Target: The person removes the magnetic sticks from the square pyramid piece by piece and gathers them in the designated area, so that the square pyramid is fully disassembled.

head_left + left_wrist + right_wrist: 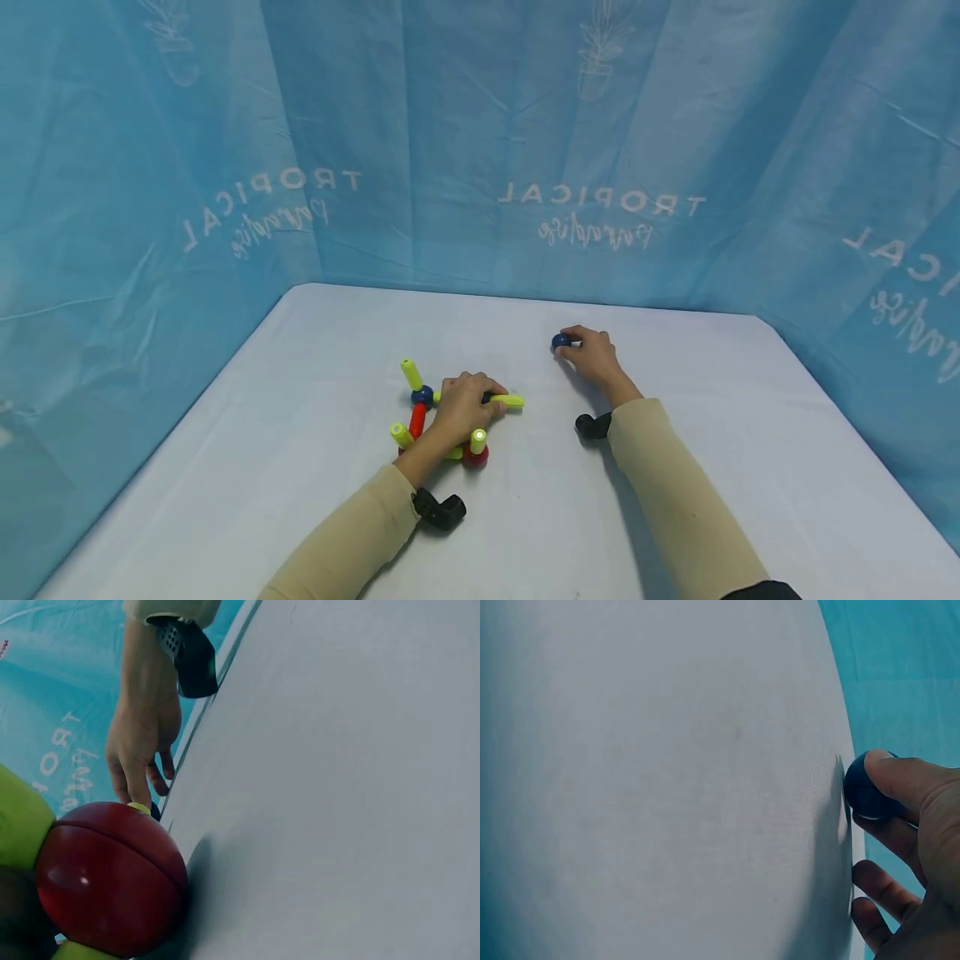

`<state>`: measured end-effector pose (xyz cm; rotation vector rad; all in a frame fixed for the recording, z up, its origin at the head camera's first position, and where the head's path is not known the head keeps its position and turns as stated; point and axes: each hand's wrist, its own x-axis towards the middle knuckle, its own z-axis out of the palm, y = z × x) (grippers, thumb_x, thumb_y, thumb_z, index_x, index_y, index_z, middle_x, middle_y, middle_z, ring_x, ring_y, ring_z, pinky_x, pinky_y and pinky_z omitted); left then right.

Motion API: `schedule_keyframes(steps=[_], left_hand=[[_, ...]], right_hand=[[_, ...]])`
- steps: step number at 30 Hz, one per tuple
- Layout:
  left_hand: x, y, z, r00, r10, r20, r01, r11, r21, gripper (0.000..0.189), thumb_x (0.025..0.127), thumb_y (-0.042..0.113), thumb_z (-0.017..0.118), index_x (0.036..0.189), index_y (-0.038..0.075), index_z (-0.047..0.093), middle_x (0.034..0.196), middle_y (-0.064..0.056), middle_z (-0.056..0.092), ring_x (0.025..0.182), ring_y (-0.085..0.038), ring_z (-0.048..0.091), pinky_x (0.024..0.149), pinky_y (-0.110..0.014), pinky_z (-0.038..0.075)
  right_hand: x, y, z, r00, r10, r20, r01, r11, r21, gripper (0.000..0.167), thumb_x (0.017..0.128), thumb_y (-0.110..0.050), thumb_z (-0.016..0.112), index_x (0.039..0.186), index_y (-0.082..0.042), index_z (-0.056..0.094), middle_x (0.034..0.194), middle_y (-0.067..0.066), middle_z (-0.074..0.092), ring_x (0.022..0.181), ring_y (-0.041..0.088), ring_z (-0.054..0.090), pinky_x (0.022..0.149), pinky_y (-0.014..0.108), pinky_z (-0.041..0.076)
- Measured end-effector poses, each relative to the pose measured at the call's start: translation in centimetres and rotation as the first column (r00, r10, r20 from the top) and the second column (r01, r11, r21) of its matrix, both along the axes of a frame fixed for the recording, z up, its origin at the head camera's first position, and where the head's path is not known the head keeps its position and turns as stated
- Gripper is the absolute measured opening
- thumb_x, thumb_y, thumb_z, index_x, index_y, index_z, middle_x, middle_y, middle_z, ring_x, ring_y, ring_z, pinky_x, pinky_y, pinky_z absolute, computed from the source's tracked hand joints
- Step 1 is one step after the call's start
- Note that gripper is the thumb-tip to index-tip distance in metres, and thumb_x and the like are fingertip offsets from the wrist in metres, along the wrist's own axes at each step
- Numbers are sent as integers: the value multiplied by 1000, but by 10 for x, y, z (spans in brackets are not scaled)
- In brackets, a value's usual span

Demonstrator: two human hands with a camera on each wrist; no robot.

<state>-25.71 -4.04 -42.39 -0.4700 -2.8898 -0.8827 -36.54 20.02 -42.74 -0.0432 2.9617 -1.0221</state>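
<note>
A structure of balls and rods lies on the table, with a red rod (417,421), yellow-green rods (411,374), a blue ball (423,396) and a red ball (476,455). My left hand (463,408) grips its far right corner, around a dark ball from which a yellow-green rod (509,401) sticks out. That dark ball is mostly covered by the fingers. Farther back and to the right, my right hand (594,358) pinches a loose blue ball (871,787) between thumb and fingers, at the tabletop. In the left wrist view the red ball (112,877) looms close.
A white-covered table (322,350) carries everything. Blue printed curtains (465,150) hang behind and at both sides. Black wrist cameras (441,508) stick out from both sleeves near the tabletop.
</note>
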Motion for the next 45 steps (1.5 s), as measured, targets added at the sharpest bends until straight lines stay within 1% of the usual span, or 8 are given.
schedule_keyframes(steps=[10, 19, 24, 28, 32, 36, 41, 45], left_hand=[[-1, 4, 1, 1000, 13, 4, -13, 1000, -16, 22, 84, 27, 69, 104, 18, 72, 107, -1, 68, 101, -21, 56, 100, -44, 32], [-2, 13, 6, 998, 16, 63, -14, 999, -34, 24, 84, 27, 70, 106, 19, 72, 110, -1, 68, 105, -21, 55, 99, -43, 33], [-3, 27, 6, 995, 1, 101, 3, 999, -34, 24, 84, 27, 70, 106, 19, 72, 110, 0, 68, 103, -20, 54, 94, -39, 35], [-3, 42, 8, 995, -8, 102, 13, 999, -46, 24, 84, 27, 70, 107, 19, 72, 110, 1, 68, 102, -19, 53, 92, -37, 35], [-2, 56, 10, 995, 0, 99, 6, 998, -60, 23, 84, 28, 70, 105, 20, 72, 107, 2, 68, 97, -17, 52, 88, -35, 36], [-1, 66, 10, 995, 6, 96, 1, 998, -69, 22, 84, 28, 70, 104, 21, 73, 106, 4, 68, 96, -16, 52, 87, -34, 37], [0, 65, 13, 996, -5, 89, 8, 999, -36, 28, 85, 29, 69, 112, 22, 70, 110, 4, 67, 100, -16, 52, 92, -36, 38], [2, 49, 28, 1000, 4, 29, -5, 999, 35, 29, 87, 29, 67, 115, 22, 68, 110, 2, 66, 102, -17, 53, 94, -39, 38]], right_hand=[[0, 4, 2, 999, 23, -29, -21, 999, 43, 53, 90, -31, 62, 138, -17, 48, 134, 13, 54, 123, 36, 39, 102, 53, 32], [3, 9, 5, 999, 43, 9, -43, 998, 51, 56, 90, -34, 61, 140, -16, 44, 136, 18, 51, 125, 36, 39, 102, 53, 34], [7, 16, 7, 999, 27, 32, -28, 999, 32, 58, 89, -38, 61, 141, -18, 43, 139, 12, 48, 128, 34, 38, 103, 53, 36], [16, 26, 12, 999, 12, -45, -11, 1000, 18, 56, 89, -38, 61, 139, -17, 45, 139, 9, 50, 126, 33, 39, 100, 52, 38], [25, 36, 16, 991, -4, -130, 7, 1000, 23, 55, 89, -36, 62, 137, -14, 48, 138, 11, 51, 122, 34, 39, 97, 53, 39], [33, 43, 16, 984, -17, -179, 22, 999, 29, 54, 88, -34, 63, 135, -13, 50, 138, 14, 51, 121, 35, 39, 96, 54, 39], [45, 41, 17, 974, -18, -228, 21, 1000, 10, 53, 88, -34, 64, 134, -13, 52, 136, 14, 51, 121, 34, 39, 96, 53, 39], [57, 32, 20, 961, -16, -277, 3, 999, -45, 50, 87, -32, 66, 132, -14, 53, 133, 13, 52, 120, 32, 40, 96, 52, 39]])
